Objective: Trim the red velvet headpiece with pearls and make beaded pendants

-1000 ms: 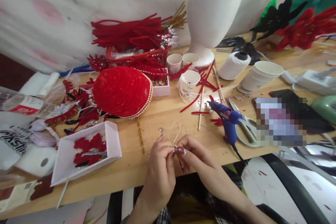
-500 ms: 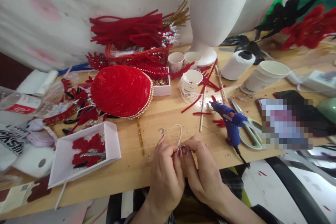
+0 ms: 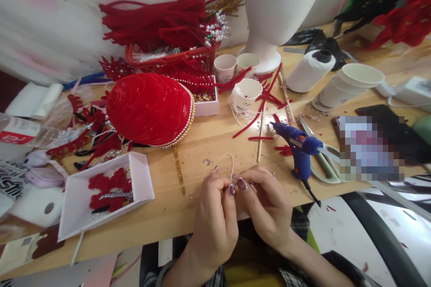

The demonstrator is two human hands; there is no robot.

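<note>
My left hand (image 3: pixel 217 208) and my right hand (image 3: pixel 264 204) meet at the front edge of the table, thumbs and forefingers pinched close together. Between the fingertips runs a thin white cord (image 3: pixel 231 161), its loose end curving up and over the tabletop. Whatever small piece sits at the pinch is mostly covered by my fingers. Left of my hands a gold tinsel stem (image 3: pixel 179 170) lies on the wood. Behind it rests a red cone-shaped hat (image 3: pixel 148 110) with a beaded rim. A blue glue gun (image 3: pixel 298 145) stands to the right of my right hand.
A white box (image 3: pixel 143 175) with red flowers sits at front left. Farther back are a red basket (image 3: pixel 202 60) of red stems, paper cups (image 3: pixel 247 93), a white head form (image 3: pixel 279 13) and a thread cone (image 3: pixel 311 71). Scissors (image 3: pixel 319 161) and a phone (image 3: pixel 367 148) lie right.
My view has shifted slightly, so the table's things sit a little differently. My right hand has turned somewhat, its fingers spreading outward; both hands keep their pinch at the cord.
</note>
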